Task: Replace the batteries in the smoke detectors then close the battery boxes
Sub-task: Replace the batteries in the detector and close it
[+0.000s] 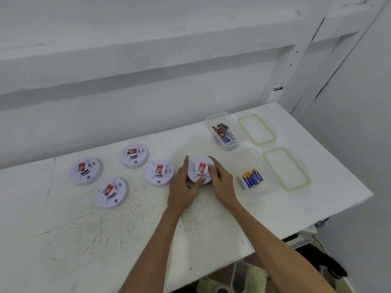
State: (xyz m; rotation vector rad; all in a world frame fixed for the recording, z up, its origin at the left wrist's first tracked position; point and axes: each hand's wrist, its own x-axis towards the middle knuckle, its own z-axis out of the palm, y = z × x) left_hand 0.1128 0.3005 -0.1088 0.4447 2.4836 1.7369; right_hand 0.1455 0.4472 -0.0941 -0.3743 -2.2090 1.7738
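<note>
A white round smoke detector [200, 166] with a red label sits face up on the white table [84, 240], right of centre. My left hand [183, 187] cups its left side and my right hand [221, 182] cups its right side. Several more detectors of the same kind lie to the left, the nearest one [159, 173] just beside my left hand. A clear box [252, 172] to the right holds blue batteries [252, 178]. Behind it, another clear box [213, 119] holds mixed batteries [223, 134].
Two clear lids with green seals lie at the right: one [257, 130] at the back, one [286, 169] nearer. The table's right edge runs close past them. A white wall rises behind the table. Dark items lie on the floor at lower right.
</note>
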